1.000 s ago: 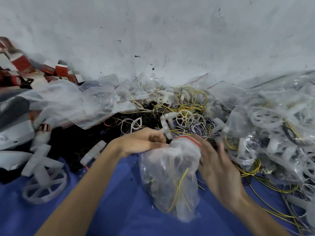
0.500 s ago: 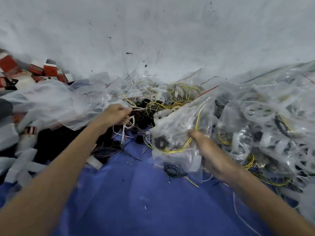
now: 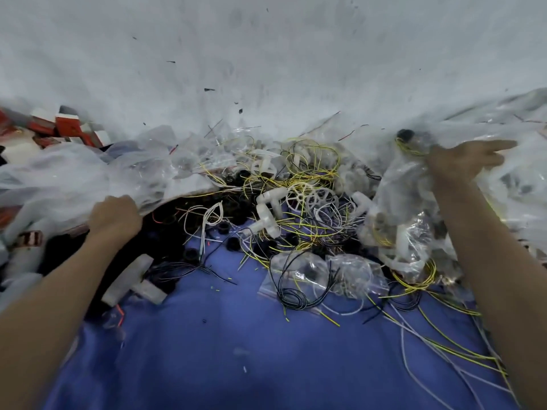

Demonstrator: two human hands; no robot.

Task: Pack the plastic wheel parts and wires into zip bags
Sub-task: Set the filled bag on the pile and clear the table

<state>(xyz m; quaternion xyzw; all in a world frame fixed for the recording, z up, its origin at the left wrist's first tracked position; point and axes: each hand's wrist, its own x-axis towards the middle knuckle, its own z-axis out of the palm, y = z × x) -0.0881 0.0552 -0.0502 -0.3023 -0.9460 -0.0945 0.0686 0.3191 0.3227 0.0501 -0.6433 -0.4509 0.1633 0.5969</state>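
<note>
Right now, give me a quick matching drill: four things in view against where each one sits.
Things:
1. left hand
2. right hand
3. black wire coil
4. white elbow part

Places:
A. on the blue cloth, lying across a small zip bag
B. among tangled yellow wires at the middle of the pile
C. gripping the edge of the plastic bags at the left
D. high at the right, holding a filled bag

Pairs: 1-C, 2-D, 3-A, 4-B
</note>
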